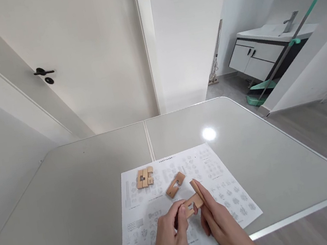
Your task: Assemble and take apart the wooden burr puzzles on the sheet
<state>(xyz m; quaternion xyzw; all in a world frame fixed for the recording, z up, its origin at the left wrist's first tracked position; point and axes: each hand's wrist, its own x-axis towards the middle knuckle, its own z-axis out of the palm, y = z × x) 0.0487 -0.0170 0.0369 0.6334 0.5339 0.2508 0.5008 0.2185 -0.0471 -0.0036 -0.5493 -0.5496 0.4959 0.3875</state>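
My left hand [172,229] pinches one end of a notched wooden puzzle piece [198,200] between thumb and fingers. In my right hand [218,217] is a second wooden puzzle piece [194,185], tilted up and meeting the far end of the first one; whether the two interlock I cannot tell. Just beyond my hands, another notched wooden piece [172,190] lies flat on a printed instruction sheet [229,178]. Farther left on the sheet sits a small cluster of wooden pieces [142,178], set close together around a gap.
The sheet lies on a grey table [70,205] with a pale rim and a seam across it. A white door [93,59] stands behind. To the right are a washbasin cabinet [257,54], a green dustpan [256,99] and a broom handle [305,17].
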